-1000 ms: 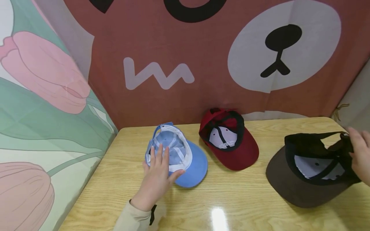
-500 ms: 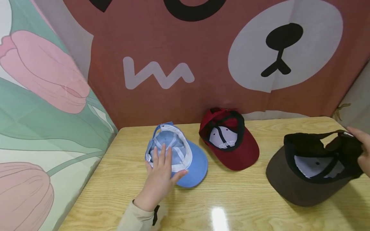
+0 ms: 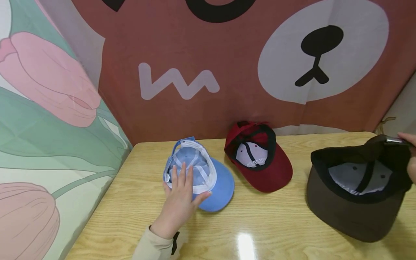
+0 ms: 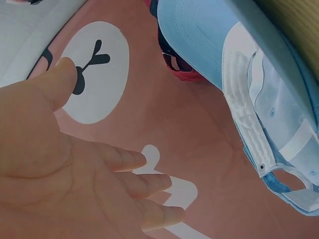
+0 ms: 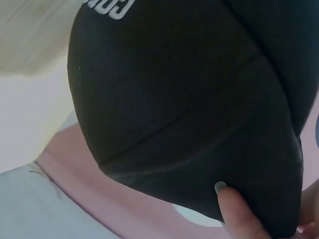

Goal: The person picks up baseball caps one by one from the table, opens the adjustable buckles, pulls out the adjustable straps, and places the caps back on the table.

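Observation:
A light blue baseball cap (image 3: 217,185) lies upside down on the wooden table, its white-taped inside facing up. Over it my left hand (image 3: 177,204) hovers with spread, straight fingers; the left wrist view shows the palm (image 4: 65,174) holding nothing, apart from the blue cap (image 4: 199,45). At the right, a dark brown baseball cap (image 3: 354,216) is tilted with its grey lining showing. My right hand (image 3: 412,168), partly cut off by the frame edge, grips its back rim. In the right wrist view the thumb (image 5: 239,211) presses the outside of the dark cap (image 5: 174,99).
A dark red baseball cap (image 3: 276,173) lies upside down at the back of the table, right of the blue one. Behind the wooden table (image 3: 130,216) hangs a brown cloth (image 3: 182,119) with a bear print. A flower-print cloth (image 3: 65,144) hangs on the left.
The right hand has shifted the brown cap slightly right and tilted it, so more of its lining shows. The left hand moved slightly right, then stayed over the blue cap.

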`<state>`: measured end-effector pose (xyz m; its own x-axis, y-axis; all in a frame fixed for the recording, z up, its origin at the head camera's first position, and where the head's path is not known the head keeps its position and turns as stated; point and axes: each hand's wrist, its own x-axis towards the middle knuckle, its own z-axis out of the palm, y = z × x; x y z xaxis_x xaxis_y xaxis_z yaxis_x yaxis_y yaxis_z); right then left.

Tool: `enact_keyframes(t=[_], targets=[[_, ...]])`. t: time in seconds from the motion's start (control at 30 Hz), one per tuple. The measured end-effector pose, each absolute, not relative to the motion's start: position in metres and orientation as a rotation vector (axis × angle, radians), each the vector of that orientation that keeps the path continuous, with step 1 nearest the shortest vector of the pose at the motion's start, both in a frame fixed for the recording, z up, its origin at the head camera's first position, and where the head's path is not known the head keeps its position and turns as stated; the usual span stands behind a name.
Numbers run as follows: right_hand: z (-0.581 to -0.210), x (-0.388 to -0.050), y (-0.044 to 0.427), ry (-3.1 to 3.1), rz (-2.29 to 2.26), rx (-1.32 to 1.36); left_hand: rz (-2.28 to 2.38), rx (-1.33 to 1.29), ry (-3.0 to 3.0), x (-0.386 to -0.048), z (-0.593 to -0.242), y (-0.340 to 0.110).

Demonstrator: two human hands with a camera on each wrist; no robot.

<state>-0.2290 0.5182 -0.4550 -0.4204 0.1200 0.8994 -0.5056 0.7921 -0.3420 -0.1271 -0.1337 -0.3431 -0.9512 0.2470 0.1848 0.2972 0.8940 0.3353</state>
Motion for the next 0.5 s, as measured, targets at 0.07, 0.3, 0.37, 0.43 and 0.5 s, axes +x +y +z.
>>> enact_keyframes(t=[0.07,0.3,0.37,0.43,0.5], targets=[[-0.430,-0.218,0.490,-1.878,0.692,0.283,-0.544,-0.424,-2.921,-0.127,-0.343,-0.134],[-0.321,-0.150,0.358,-1.990,0.493,0.133,-0.513,-0.449,-2.882,-0.126,-0.345,-0.132],[-0.306,-0.142,0.338,-1.989,0.490,0.121,-0.518,-0.457,-2.877,-0.125,-0.345,-0.131],[-0.294,-0.137,0.325,-1.987,0.454,0.135,-0.527,-0.463,-2.873,-0.125,-0.345,-0.131],[-0.286,-0.134,0.315,-1.973,0.461,0.138,-0.529,-0.463,-2.872,-0.124,-0.345,-0.131]])
